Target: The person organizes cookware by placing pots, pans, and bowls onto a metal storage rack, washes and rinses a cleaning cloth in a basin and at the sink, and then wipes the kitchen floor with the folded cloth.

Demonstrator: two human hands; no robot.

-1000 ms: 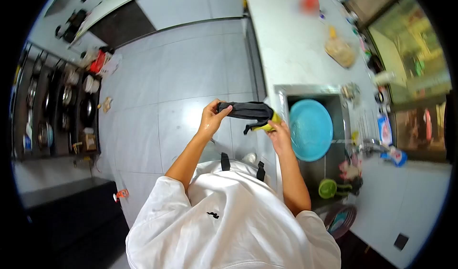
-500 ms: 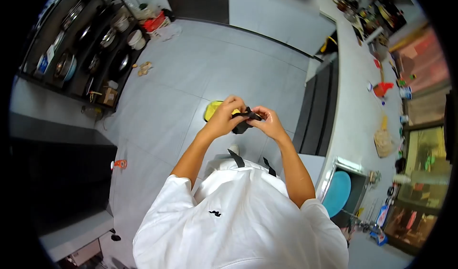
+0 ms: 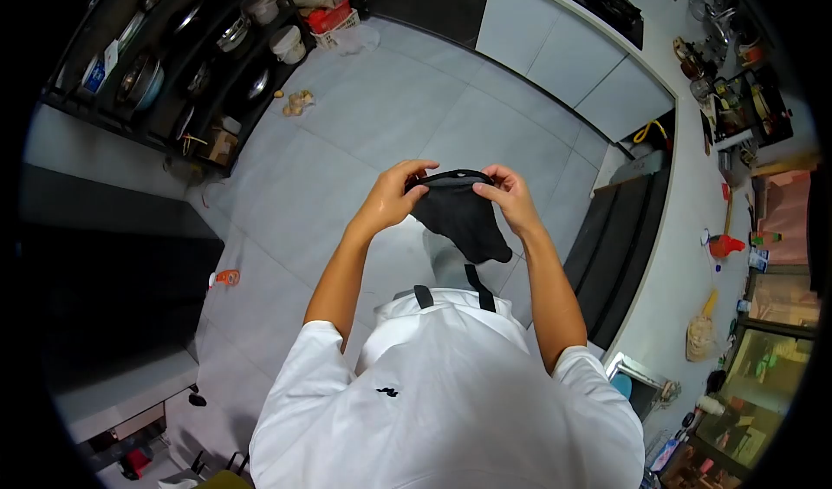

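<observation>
Grey floor (image 3: pixel 390 99) spreads below the hands (image 3: pixel 387 199), tan lumps (image 3: pixel 297 102) sitting ahead-left of them; and off to their right, the white table (image 3: pixel 674 259) carries a beige bag (image 3: pixel 700 337) and a red item (image 3: pixel 724 245).

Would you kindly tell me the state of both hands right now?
Left hand: closed, holding one side of the black cloth item.
Right hand: closed, holding its other side.
</observation>
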